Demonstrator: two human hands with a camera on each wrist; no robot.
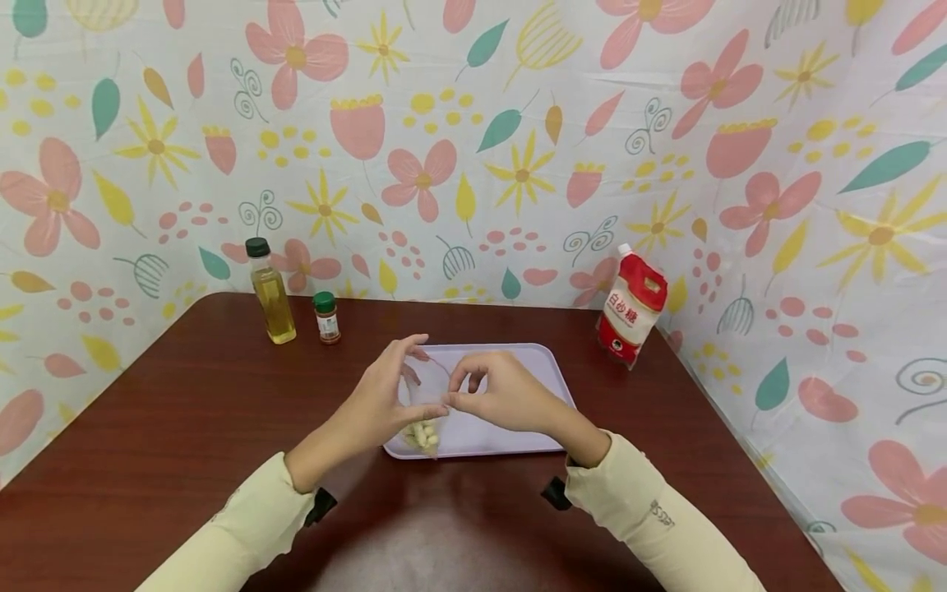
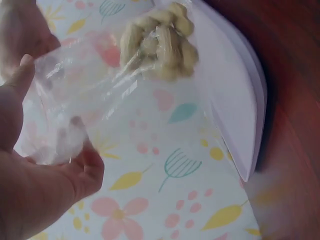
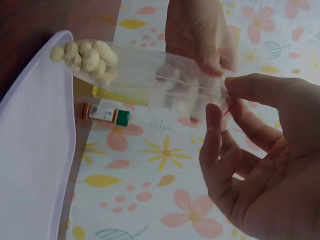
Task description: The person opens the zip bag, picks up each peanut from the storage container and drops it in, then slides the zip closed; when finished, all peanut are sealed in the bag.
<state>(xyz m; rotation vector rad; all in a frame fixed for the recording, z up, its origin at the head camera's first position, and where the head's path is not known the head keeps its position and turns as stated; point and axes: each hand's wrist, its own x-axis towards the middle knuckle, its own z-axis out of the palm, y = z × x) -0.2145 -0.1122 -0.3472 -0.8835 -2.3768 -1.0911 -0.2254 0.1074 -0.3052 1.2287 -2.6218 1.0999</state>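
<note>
A clear plastic bag (image 3: 150, 75) with a thin red strip along its mouth hangs between the two hands. Unshelled peanuts (image 2: 160, 45) lie bunched at its bottom. The left hand (image 1: 381, 403) holds the bag near its mouth, thumb and fingers spread on either side of the film. With thumb and index finger the right hand (image 1: 503, 395) pinches the mouth by the red strip. In the head view both hands are over the pale lilac tray (image 1: 518, 436), and the peanuts overlap its near left corner.
An oil bottle (image 1: 272, 300) with a dark cap and a small green-capped seasoning jar (image 1: 327, 319) stand at the back left of the dark wooden table (image 1: 148, 444). A red and white sugar bag (image 1: 630, 308) stands at the back right. Floral cloth (image 1: 459, 164) hangs behind.
</note>
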